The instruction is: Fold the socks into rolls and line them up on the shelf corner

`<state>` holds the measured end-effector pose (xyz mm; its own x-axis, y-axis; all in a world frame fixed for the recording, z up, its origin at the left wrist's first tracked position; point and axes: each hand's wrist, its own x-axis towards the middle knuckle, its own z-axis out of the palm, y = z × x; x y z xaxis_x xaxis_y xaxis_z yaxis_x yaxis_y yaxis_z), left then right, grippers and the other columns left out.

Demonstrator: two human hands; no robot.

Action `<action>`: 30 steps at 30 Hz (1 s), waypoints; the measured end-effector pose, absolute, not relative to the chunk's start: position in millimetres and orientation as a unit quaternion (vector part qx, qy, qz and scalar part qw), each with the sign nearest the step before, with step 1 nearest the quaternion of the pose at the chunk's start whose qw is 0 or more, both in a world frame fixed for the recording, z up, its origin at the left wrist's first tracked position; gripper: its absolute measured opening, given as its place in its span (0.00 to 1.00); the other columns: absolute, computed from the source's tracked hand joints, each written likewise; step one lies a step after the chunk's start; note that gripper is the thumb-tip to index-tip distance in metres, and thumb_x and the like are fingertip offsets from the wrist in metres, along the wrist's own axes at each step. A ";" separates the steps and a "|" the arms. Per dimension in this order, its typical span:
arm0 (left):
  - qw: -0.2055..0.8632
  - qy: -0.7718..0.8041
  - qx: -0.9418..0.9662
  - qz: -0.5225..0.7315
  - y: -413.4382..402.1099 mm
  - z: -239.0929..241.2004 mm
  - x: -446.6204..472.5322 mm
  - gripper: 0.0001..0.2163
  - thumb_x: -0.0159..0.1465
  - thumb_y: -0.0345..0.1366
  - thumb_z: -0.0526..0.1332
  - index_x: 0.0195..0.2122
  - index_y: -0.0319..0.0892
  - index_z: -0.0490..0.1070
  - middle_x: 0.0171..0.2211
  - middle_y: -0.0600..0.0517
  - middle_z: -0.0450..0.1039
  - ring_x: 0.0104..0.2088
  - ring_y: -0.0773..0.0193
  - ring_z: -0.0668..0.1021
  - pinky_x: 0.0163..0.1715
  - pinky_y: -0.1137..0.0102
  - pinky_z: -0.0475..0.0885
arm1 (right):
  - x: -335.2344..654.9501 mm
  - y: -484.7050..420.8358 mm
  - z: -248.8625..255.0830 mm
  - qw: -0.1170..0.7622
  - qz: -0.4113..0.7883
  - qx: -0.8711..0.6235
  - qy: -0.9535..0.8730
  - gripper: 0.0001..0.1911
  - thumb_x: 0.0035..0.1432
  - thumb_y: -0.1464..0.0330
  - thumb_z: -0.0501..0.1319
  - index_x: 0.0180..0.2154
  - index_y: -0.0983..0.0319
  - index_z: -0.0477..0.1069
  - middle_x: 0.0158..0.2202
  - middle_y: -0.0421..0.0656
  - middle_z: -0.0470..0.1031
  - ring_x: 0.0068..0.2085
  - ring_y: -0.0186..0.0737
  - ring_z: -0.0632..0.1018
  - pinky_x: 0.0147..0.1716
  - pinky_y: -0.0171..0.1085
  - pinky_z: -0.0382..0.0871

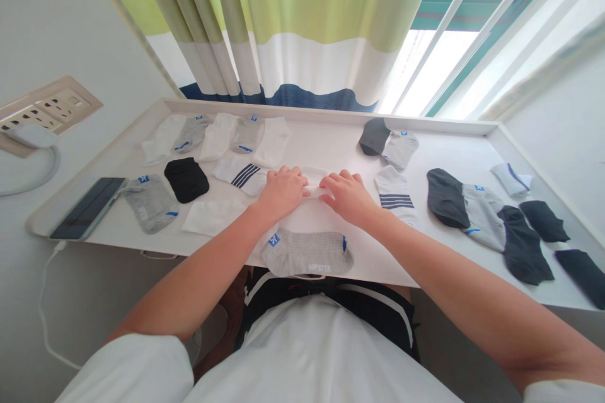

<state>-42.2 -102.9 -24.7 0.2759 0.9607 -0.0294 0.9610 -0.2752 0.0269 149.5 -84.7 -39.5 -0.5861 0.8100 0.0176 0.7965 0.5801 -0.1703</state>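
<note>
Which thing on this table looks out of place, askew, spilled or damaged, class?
The phone at the left end looks out of place: it lies among socks, and its white charging cable hangs off the table. Nothing looks spilled or damaged.

My forearms [211, 267] reach forward and angle in toward each other. My left hand [283, 192] and right hand [350, 195] sit close but apart, backs upward, fingers bent inward.
</note>
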 end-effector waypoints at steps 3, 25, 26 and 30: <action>0.012 0.594 0.804 0.010 -105.5 -23.7 -44.3 0.10 0.69 0.41 0.64 0.47 0.46 0.81 0.48 0.45 0.77 0.50 0.48 0.75 0.49 0.56 0.66 | 148.8 -84.2 -37.5 0.035 0.082 -0.455 -0.886 0.10 0.70 0.66 0.59 0.51 0.60 0.74 0.53 0.49 0.79 0.53 0.52 0.71 0.48 0.47 0.56; 0.004 0.590 0.808 -0.018 -102.1 -24.2 -41.9 0.10 0.71 0.34 0.58 0.42 0.42 0.80 0.45 0.43 0.77 0.50 0.48 0.76 0.47 0.56 0.67 | 149.9 -79.7 -36.6 0.047 0.048 -0.443 -0.894 0.15 0.67 0.64 0.64 0.53 0.59 0.73 0.53 0.51 0.77 0.54 0.55 0.71 0.49 0.49 0.57; 0.003 0.588 0.809 -0.023 -102.7 -23.9 -41.5 0.10 0.71 0.34 0.58 0.42 0.42 0.80 0.45 0.43 0.77 0.50 0.48 0.76 0.47 0.56 0.67 | 149.9 -79.9 -36.7 0.046 0.048 -0.441 -0.895 0.14 0.67 0.64 0.63 0.52 0.59 0.74 0.53 0.50 0.78 0.54 0.55 0.71 0.49 0.49 0.57; 0.006 0.586 0.809 -0.037 -103.9 -22.2 -42.1 0.11 0.72 0.36 0.57 0.44 0.41 0.80 0.46 0.43 0.77 0.50 0.48 0.76 0.47 0.56 0.67 | 149.0 -80.4 -37.7 0.046 0.057 -0.439 -0.896 0.11 0.70 0.66 0.60 0.50 0.60 0.75 0.52 0.49 0.79 0.53 0.53 0.71 0.50 0.48 0.57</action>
<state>-42.1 -103.9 -22.2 0.3106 0.9482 -0.0670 0.9491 -0.3132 -0.0327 149.0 -80.4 -37.7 -0.6105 0.7914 0.0320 0.7810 0.6082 -0.1420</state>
